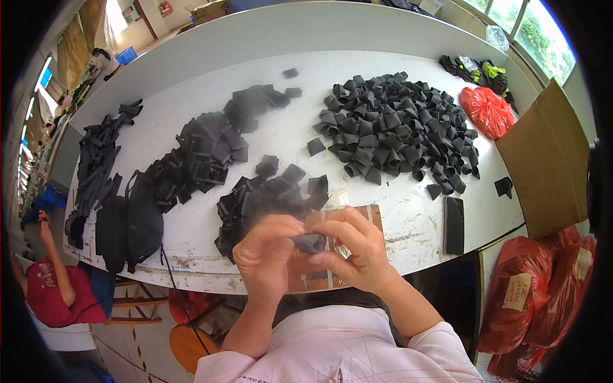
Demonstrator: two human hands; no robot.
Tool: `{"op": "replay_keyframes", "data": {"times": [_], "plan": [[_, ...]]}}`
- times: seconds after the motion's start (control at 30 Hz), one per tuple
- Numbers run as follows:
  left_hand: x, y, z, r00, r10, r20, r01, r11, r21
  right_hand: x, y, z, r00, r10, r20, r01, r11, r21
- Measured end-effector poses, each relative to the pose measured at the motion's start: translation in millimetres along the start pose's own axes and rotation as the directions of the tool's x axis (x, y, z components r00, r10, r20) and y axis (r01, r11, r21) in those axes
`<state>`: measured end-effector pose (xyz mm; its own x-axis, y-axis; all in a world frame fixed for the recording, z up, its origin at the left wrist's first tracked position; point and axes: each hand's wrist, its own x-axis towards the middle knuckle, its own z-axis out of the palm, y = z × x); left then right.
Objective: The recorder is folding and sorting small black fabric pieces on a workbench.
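Two bare hands work on one small dark tube, held in front of the person's chest above a brown board at the near edge of the white worktop. The left hand has its fingers clamped on the tube's left end; the right hand has thumb and fingers closed about the right end, where a rounded mouth shows. A hazy patch blurs this part of the view, so I cannot tell whether any fingertip goes inside.

Flat dark pieces lie in a near pile just beyond the left hand and in a longer pile farther off to the left. A broad heap of opened, rounded pieces lies to the right. Judging by that contrast, the step in hand is probably opening or turning a flat piece into a rounded one, and it looks well along.

The next move likely calls for the right fingers to finish shaping the mouth while the left ones keep a steady grip, then for letting the tube go onto the rounded heap without flattening it.
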<state>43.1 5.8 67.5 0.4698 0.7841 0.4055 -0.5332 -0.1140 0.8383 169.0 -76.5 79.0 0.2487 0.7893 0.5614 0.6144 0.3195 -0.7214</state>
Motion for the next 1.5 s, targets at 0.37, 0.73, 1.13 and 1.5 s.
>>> {"op": "replay_keyframes", "data": {"times": [0.37,0.73,1.13,1.5], "plan": [[-2.6,-7.6,-13.6,0.996,-0.091,-0.02,0.084,0.97,-0.228,7.2,-18.6,0.3,0.998,-0.025,-0.065,0.012,0.979,-0.204],[-7.5,-12.7,-18.6,0.995,-0.101,-0.001,0.1,0.985,-0.141,-0.5,10.1,6.1,0.995,-0.102,-0.009,0.101,0.991,-0.093],[-9.3,-17.8,-19.0,0.996,-0.09,-0.014,0.089,0.995,-0.053,-2.5,17.3,14.2,0.981,-0.183,-0.065,0.172,0.975,-0.141],[-25.2,-3.1,-0.1,0.991,0.074,-0.114,-0.071,0.997,0.028,-6.8,-17.3,-11.2,0.974,0.139,-0.177,-0.103,0.974,0.201]]}}
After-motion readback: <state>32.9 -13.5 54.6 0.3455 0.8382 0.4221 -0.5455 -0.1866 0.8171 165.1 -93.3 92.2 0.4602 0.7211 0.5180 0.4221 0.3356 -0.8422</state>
